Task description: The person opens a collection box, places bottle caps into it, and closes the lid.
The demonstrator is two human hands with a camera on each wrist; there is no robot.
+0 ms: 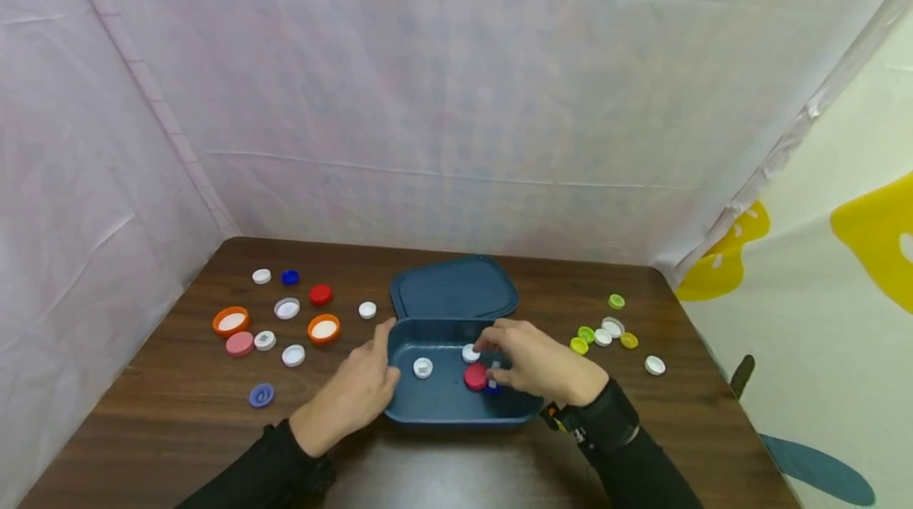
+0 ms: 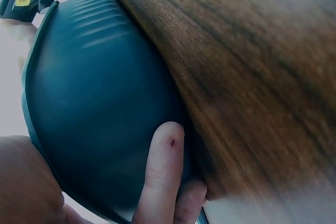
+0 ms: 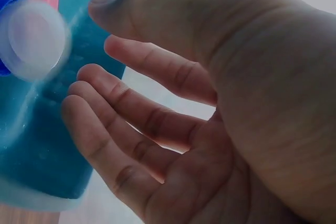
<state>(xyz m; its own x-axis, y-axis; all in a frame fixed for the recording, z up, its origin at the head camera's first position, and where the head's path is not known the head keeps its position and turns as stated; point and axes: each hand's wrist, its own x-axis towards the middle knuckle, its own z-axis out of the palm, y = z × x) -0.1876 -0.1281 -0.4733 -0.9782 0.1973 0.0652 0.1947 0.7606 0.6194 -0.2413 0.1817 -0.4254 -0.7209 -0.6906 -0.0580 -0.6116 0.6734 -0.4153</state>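
A dark blue rectangular plastic container [image 1: 442, 414] stands on the table, with several bottle caps inside. My left hand [image 1: 357, 382] holds its left side; in the left wrist view, fingers [image 2: 167, 166] lie along the outer wall. Over the container's right part is my right hand [image 1: 538, 362], fingers loosely bent and holding nothing. Beside its fingertips is a blurred translucent white cap [image 3: 37, 40], overlapping a blue cap [image 3: 4, 66] and near a pinkish-red cap [image 1: 475, 376]. One white cap [image 1: 470, 353] lies close to the right fingers, another white cap [image 1: 423, 368] farther left.
Behind the container lies its blue lid [image 1: 456, 287]. Left on the table are scattered caps, including orange caps [image 1: 324, 329], a red cap [image 1: 321, 294] and a purple cap [image 1: 261, 395]. Green caps [image 1: 586, 334], yellow and white caps lie right. Pale sheets [image 1: 456, 97] stand behind.
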